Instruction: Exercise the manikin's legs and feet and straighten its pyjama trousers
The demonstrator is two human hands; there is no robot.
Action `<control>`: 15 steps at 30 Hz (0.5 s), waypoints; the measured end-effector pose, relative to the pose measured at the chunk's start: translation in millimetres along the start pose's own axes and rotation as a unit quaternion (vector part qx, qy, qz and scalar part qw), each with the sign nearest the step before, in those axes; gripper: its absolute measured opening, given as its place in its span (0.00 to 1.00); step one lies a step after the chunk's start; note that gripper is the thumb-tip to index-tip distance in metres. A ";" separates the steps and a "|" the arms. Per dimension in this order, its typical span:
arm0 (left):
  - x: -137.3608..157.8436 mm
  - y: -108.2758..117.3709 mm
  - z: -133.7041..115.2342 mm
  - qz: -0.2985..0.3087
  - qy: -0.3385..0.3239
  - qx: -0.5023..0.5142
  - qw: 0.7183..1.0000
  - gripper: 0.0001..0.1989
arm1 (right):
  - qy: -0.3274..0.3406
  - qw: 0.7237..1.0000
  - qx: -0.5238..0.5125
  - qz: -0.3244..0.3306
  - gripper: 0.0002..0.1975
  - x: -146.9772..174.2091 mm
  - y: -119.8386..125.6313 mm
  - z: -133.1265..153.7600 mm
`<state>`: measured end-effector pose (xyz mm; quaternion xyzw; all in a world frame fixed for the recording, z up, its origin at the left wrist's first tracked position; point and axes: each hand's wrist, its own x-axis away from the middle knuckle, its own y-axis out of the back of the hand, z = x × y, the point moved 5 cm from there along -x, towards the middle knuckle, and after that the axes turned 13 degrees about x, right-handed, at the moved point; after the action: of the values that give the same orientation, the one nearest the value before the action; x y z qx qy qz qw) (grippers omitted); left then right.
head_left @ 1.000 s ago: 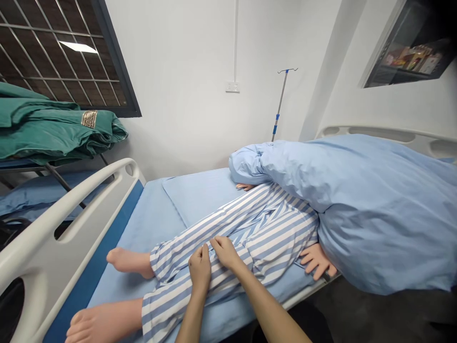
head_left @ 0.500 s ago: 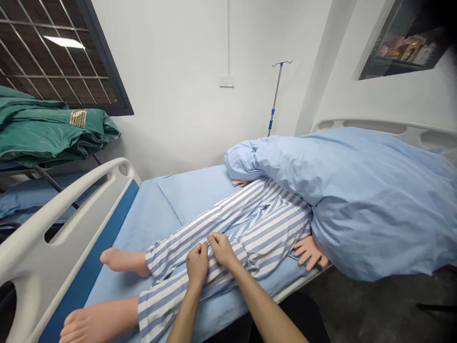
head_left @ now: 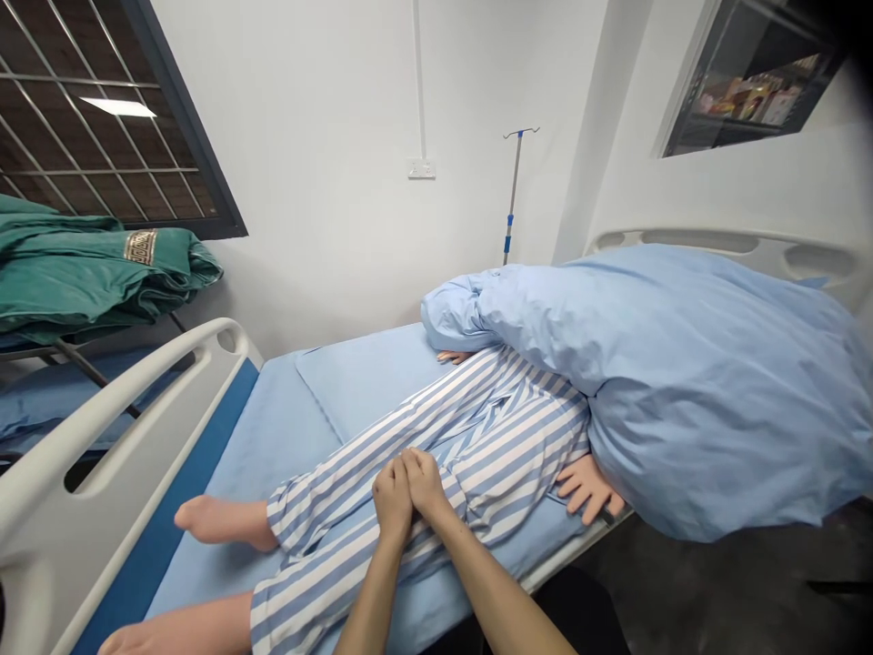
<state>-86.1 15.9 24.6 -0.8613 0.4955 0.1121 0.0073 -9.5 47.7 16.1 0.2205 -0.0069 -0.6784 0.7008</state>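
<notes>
My left hand [head_left: 393, 498] and my right hand [head_left: 423, 480] are side by side and touching, both with curled fingers. They are over the near leg of a manikin, around the knee of its blue-and-white striped trousers [head_left: 525, 464]. The undersides of my fingers are hidden, so I cannot tell whether they grip cloth. The manikin lies on its back with bare feet [head_left: 225, 523] to the left. A manikin hand [head_left: 590, 488] rests palm down at the bed's near edge. Beyond the hips, a bunched light blue quilt [head_left: 688, 382] covers the upper body.
A light blue sheet [head_left: 279, 418] covers the bed, with a pale footboard [head_left: 197, 364] at left and a headboard [head_left: 770, 250] behind the quilt. An IV pole [head_left: 513, 196] stands at the wall. Folded green cloth [head_left: 88, 273] lies on another bed at far left.
My hands have come together from slightly apart, the left one moving right toward the other. The whole view has shifted slightly; the manikin and quilt look unmoved.
</notes>
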 end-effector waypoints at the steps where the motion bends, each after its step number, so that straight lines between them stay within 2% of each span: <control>1: 1.7 -0.5 0.9 0.009 -0.007 -0.016 1.000 0.17 | 0.000 1.000 -0.004 -0.003 0.15 1.1 0.5 -0.2; 5: 3.1 -0.6 0.4 0.029 -0.013 -0.030 0.999 0.17 | -0.006 1.000 -0.003 -0.006 0.15 3.5 1.4 -1.1; 15: 3.5 1.0 0.8 0.020 -0.009 -0.034 0.999 0.16 | 0.007 1.000 0.011 0.007 0.16 5.9 0.8 0.1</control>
<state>-85.4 12.6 23.2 -0.8499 0.5086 0.1364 -0.0201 -8.3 42.0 14.7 0.2328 -0.0112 -0.6715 0.7034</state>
